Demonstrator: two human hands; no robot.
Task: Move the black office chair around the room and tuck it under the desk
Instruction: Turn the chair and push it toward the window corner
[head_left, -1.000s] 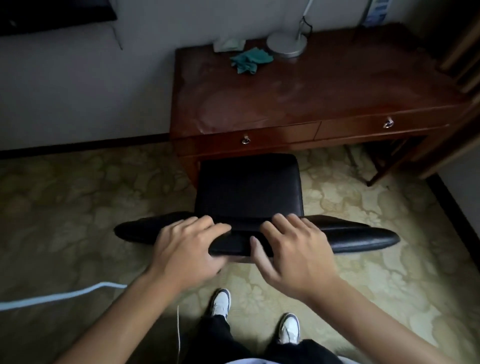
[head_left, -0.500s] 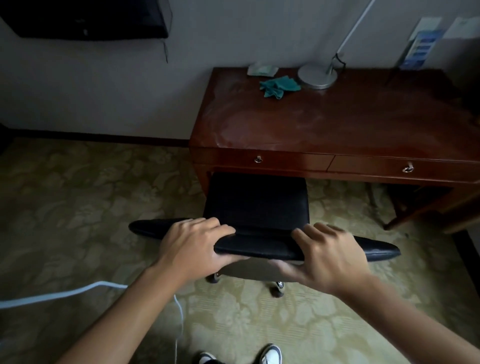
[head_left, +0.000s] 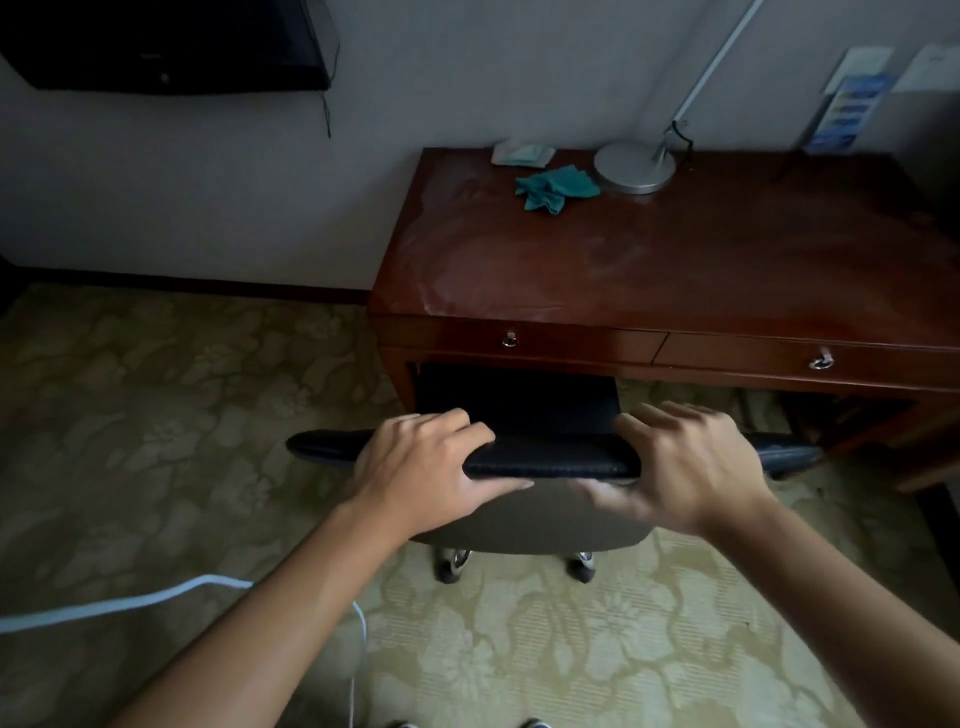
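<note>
Patterned green-beige carpet (head_left: 156, 415) covers the floor up to a pale wall (head_left: 441, 78) with a dark baseboard. Against that wall stands the reddish-brown wooden desk (head_left: 675, 270), two drawers with metal pulls along its front edge. Directly before the desk's left half is the black chair (head_left: 545, 460), seen from above and behind: its seat reaches partly beneath the desktop under the left drawer, its backrest top runs across the view, and two casters show on the carpet below. A dark screen (head_left: 166, 47) hangs on the wall at upper left. Both forearms extend from the lower edge toward the backrest. The left hand (head_left: 431, 467) grips the backrest top, fingers curled over the far side and thumb beneath the near edge. The right hand (head_left: 691, 467), blurred, holds the same top edge, fingers bent over it and thumb below. On the desk rest a lamp (head_left: 634, 166) with a round silver base, a crumpled teal cloth (head_left: 556, 188) touching that base, and a pale packet (head_left: 522, 152) behind the cloth. A white cable (head_left: 119, 608) lies on the carpet at lower left.
</note>
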